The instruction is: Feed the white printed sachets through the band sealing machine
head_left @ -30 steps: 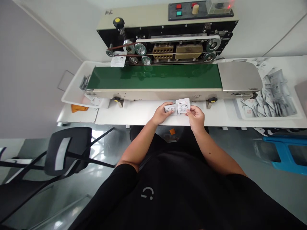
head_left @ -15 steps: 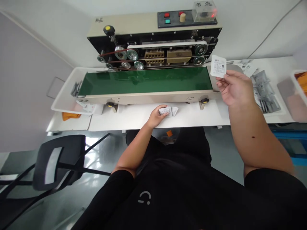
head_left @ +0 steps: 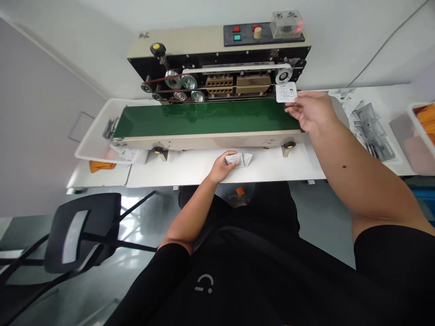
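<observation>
Right hand [head_left: 311, 112] pinches a small white printed packet [head_left: 286, 92] level by its edge above the green conveyor belt [head_left: 204, 118]; left hand [head_left: 221, 166] grips a white paper stack [head_left: 240, 159] closely.

You've got a continuous band sealer [head_left: 217, 63] straight ahead, green conveyor belt [head_left: 204, 118] running across its front. White tray [head_left: 89, 145] at the belt's left end, orange item [head_left: 102, 166] just below it. Plastic bin [head_left: 404, 136] with orange contents on the bench at your right. Black office chair [head_left: 84, 231] on the floor to your left.
</observation>
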`<action>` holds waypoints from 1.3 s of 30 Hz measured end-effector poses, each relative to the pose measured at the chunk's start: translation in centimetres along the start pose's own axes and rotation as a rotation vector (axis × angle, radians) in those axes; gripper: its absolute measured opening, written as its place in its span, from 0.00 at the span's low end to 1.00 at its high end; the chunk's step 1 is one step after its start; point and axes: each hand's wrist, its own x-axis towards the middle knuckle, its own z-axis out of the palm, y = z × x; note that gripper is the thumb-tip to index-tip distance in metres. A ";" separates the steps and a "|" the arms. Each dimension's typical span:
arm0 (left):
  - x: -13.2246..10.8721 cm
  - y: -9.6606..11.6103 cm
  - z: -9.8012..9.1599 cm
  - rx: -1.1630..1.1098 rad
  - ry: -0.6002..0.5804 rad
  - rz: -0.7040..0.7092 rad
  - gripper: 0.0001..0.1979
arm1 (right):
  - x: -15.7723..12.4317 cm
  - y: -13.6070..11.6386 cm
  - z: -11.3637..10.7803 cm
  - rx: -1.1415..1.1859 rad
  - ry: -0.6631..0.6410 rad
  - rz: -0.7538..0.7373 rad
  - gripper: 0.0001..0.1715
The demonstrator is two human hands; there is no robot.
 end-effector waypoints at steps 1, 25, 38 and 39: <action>0.0 0.0 0.0 0.000 -0.003 -0.002 0.27 | 0.0 0.0 0.4 -0.008 -0.011 0.001 0.11; -0.4 1.1 0.6 -0.040 0.061 0.037 0.26 | -11.6 20.5 0.3 -0.287 -0.230 -0.239 0.20; -0.5 1.0 0.4 -0.048 -0.022 0.052 0.27 | -10.5 23.4 0.3 -0.279 -0.371 -0.230 0.20; -0.5 0.9 0.5 -0.055 -0.013 0.048 0.28 | -10.6 23.4 0.3 -0.261 -0.350 -0.236 0.20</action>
